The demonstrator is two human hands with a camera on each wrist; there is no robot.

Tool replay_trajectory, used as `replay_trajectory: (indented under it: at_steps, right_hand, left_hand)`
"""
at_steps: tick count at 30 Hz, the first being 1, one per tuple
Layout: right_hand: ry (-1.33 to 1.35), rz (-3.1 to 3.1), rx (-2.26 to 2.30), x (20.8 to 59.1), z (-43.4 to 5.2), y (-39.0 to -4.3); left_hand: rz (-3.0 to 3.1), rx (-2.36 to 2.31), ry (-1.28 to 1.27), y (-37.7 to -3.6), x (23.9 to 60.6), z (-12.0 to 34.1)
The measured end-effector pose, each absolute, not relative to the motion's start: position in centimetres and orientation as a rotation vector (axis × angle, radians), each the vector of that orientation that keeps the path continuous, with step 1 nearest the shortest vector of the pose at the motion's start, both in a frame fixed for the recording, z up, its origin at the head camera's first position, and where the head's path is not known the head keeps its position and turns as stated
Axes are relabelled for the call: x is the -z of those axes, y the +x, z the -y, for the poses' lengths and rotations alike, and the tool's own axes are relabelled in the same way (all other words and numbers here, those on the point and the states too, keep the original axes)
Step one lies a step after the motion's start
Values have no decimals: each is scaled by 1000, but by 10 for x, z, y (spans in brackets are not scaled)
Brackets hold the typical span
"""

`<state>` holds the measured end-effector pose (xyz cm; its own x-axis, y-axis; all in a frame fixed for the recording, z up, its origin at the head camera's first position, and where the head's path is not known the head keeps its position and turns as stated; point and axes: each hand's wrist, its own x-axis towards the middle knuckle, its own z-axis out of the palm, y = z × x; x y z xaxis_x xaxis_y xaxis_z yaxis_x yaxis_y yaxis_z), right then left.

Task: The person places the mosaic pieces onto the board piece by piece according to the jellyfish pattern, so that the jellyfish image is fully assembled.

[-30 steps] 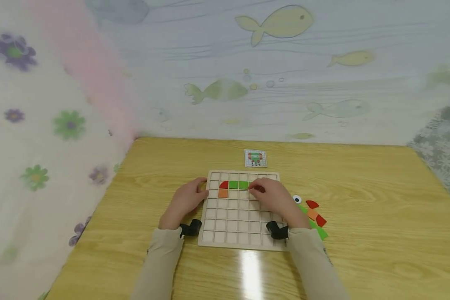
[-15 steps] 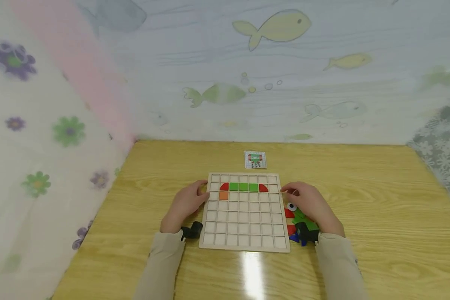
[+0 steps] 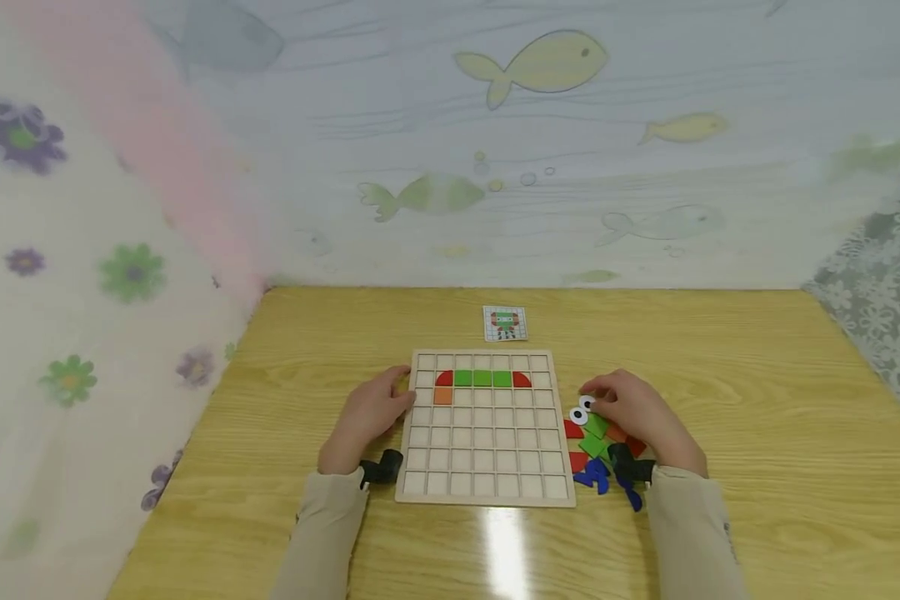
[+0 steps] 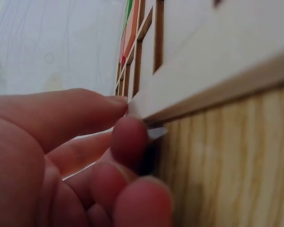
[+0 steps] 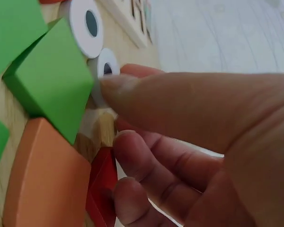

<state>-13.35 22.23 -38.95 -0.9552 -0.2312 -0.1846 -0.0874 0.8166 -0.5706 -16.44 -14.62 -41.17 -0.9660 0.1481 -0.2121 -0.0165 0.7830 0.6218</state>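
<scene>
A square wooden grid board [image 3: 483, 467] lies on the table. In its second row sit a red quarter-round tile [image 3: 446, 378], three green square tiles [image 3: 482, 378] and another red quarter-round tile [image 3: 522, 379]; an orange square tile [image 3: 443, 396] is below the left one. My left hand [image 3: 369, 414] holds the board's left edge, thumb tip right at the rim and the other fingers curled beside it. Right of the board, my right hand [image 3: 640, 410] pinches a white round eye tile [image 5: 104, 71] between thumb and index finger. A second eye tile [image 3: 578, 415] lies beside it.
Loose green [image 3: 592, 447], red [image 3: 573, 429], orange [image 5: 47, 179] and blue tiles [image 3: 595, 475] lie in a pile under and beside my right hand. A small pattern card [image 3: 506, 323] lies behind the board. A wall [image 3: 390, 242] with painted fish rises at the table's far edge.
My right hand has left the second row, uncovering a green tile and the right red tile, and moved right to the loose pile, onto an eye tile. The left hand has stayed at the board's edge.
</scene>
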Motion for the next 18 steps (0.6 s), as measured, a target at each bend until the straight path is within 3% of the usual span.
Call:
replay_trajectory:
  at_steps: [18]
  right_hand:
    - [-148, -2714, 929, 391, -219, -135]
  left_hand:
    - [-2770, -768, 179, -159, 400, 142]
